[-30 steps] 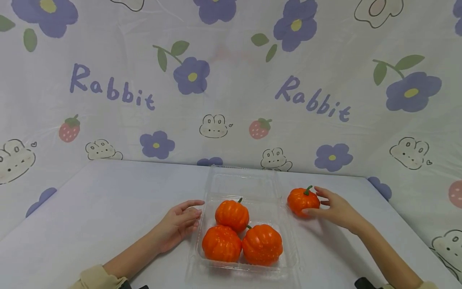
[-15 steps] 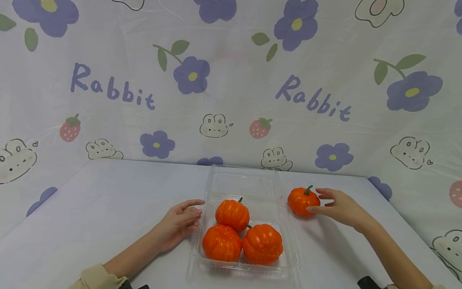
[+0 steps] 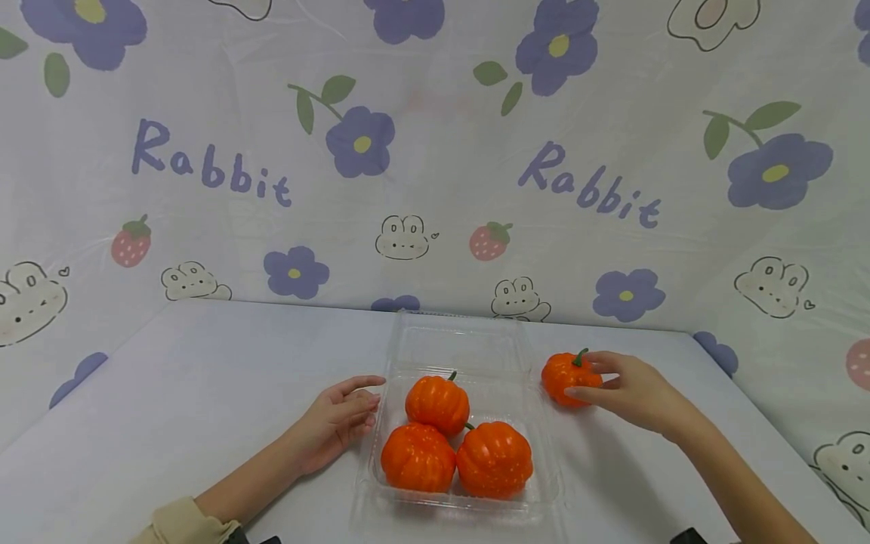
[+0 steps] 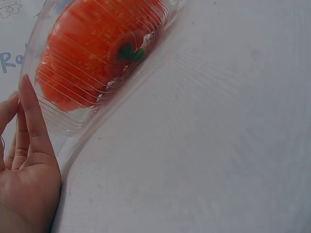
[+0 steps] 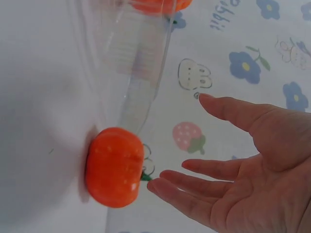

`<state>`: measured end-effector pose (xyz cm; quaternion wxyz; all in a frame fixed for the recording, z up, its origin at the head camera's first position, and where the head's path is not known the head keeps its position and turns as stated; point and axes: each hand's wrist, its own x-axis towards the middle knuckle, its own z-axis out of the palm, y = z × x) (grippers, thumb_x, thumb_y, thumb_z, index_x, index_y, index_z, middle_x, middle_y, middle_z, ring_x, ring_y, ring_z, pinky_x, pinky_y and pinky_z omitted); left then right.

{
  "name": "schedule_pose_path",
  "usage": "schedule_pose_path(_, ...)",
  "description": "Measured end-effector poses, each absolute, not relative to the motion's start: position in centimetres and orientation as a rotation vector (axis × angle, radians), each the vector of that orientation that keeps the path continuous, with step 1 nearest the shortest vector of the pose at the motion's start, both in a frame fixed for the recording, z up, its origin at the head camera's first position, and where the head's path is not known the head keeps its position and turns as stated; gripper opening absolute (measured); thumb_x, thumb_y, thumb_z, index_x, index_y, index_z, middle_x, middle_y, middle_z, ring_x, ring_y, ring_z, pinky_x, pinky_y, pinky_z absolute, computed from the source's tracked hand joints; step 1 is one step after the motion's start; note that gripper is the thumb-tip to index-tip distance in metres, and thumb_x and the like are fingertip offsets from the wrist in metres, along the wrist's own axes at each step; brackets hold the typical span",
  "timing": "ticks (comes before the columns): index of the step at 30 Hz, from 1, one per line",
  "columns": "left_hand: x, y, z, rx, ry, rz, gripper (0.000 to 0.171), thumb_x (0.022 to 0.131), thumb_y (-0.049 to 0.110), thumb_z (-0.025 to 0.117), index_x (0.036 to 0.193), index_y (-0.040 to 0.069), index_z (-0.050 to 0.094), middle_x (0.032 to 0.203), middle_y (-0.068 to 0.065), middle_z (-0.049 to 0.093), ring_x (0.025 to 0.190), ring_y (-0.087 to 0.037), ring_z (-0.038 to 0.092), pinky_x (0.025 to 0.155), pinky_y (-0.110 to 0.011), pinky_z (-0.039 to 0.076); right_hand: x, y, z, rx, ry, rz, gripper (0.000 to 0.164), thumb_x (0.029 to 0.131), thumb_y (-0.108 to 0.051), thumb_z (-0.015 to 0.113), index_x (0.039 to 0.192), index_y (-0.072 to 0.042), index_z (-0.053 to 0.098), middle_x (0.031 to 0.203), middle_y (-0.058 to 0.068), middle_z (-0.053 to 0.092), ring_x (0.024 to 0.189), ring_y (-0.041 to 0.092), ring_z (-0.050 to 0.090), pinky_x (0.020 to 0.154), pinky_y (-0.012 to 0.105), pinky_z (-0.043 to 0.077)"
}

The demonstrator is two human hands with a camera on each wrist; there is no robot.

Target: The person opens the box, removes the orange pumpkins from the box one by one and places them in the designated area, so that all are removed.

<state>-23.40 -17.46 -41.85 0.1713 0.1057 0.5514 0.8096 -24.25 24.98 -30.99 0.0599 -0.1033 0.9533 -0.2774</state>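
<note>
A lone orange pumpkin (image 3: 566, 379) with a green stem sits on the table, right of the clear plastic container. My right hand (image 3: 639, 393) reaches over its right side with fingers spread. Seen from the right wrist, that hand (image 5: 243, 170) is relaxed, its fingertips near the stem, and a gap shows between palm and pumpkin (image 5: 114, 167). The clear container (image 3: 544, 483) stands with its lid folded back and holds three more orange pumpkins (image 3: 495, 461). Along its left wall lies my left hand (image 3: 333, 423); in the left wrist view its straight fingers (image 4: 33, 116) meet the container's edge.
The container's lid (image 3: 462, 344) lies flat toward the back of the white table (image 3: 258, 355). Behind it hangs a printed cloth (image 3: 435, 189) with flowers and rabbits. Dark wrist straps show at the bottom edge of the head view.
My right hand drew slightly away from the lone pumpkin, then came back left over its side. The left hand, container and pumpkins have stayed in place.
</note>
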Motion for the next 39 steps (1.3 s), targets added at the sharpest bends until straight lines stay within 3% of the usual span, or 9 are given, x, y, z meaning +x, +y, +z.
schedule_pose_path(8, -23.4, -17.6, -41.9, 0.302, 1.573, 2.285, 0.03, 0.109, 0.01, 0.056, 0.139, 0.008, 0.053, 0.097, 0.003, 0.063, 0.08, -0.007, 0.06, 0.081, -0.016, 0.059, -22.8, 23.7, -30.2, -0.411, 2.884, -0.91, 0.07, 0.097, -0.036, 0.075, 0.148, 0.007, 0.052, 0.139, 0.031, 0.061, 0.119, 0.046, 0.065, 0.089, 0.051, 0.063)
schedule_pose_path(15, -23.5, -17.6, -42.1, 0.317, 1.564, 2.289, 0.03, 0.109, 0.01, 0.057, 0.139, 0.008, 0.054, 0.097, 0.003, 0.063, 0.081, -0.007, 0.061, 0.081, -0.016, 0.059, -21.7, 22.6, -30.0, -0.549, 2.796, -1.065, 0.062, 0.097, -0.032, 0.076, 0.145, 0.003, 0.057, 0.132, 0.018, 0.07, 0.115, 0.034, 0.069, 0.089, 0.045, 0.063)
schedule_pose_path(21, -23.5, -17.6, -42.1, 0.321, 1.561, 2.292, 0.028, 0.109, 0.009, 0.056, 0.136, 0.01, 0.055, 0.097, 0.003, 0.063, 0.08, -0.007, 0.062, 0.08, -0.016, 0.059, -21.2, 21.7, -30.0, -0.618, 2.712, -1.161, 0.052, 0.097, -0.029, 0.076, 0.14, -0.002, 0.063, 0.137, 0.018, 0.067, 0.113, 0.03, 0.07, 0.09, 0.046, 0.063)
schedule_pose_path(27, -23.6, -17.5, -42.1, 0.313, 1.553, 2.294, 0.028, 0.109, 0.009, 0.057, 0.137, 0.01, 0.055, 0.096, 0.003, 0.064, 0.08, -0.007, 0.062, 0.08, -0.016, 0.059, -20.8, 20.7, -30.5, -0.629, 2.634, -1.208, 0.051, 0.096, -0.03, 0.078, 0.139, -0.006, 0.065, 0.128, 0.015, 0.07, 0.109, 0.024, 0.07, 0.088, 0.039, 0.062)
schedule_pose_path(31, -23.7, -17.5, -42.1, 0.304, 1.559, 2.291, 0.029, 0.109, 0.009, 0.057, 0.138, 0.01, 0.054, 0.096, 0.003, 0.063, 0.08, -0.007, 0.061, 0.08, -0.016, 0.059, -20.8, 20.2, -30.9, -0.661, 2.546, -1.251, 0.049, 0.096, -0.027, 0.078, 0.138, -0.004, 0.065, 0.128, 0.018, 0.069, 0.108, 0.025, 0.07, 0.088, 0.035, 0.062)
schedule_pose_path(39, -23.5, -17.6, -42.0, 0.305, 1.569, 2.287, 0.031, 0.109, 0.011, 0.057, 0.14, 0.008, 0.053, 0.096, 0.003, 0.063, 0.08, -0.007, 0.061, 0.081, -0.016, 0.059, -20.8, 19.4, -31.7, -0.684, 2.455, -1.248, 0.049, 0.097, -0.023, 0.078, 0.138, 0.0, 0.063, 0.129, 0.017, 0.069, 0.107, 0.024, 0.068, 0.088, 0.041, 0.063)
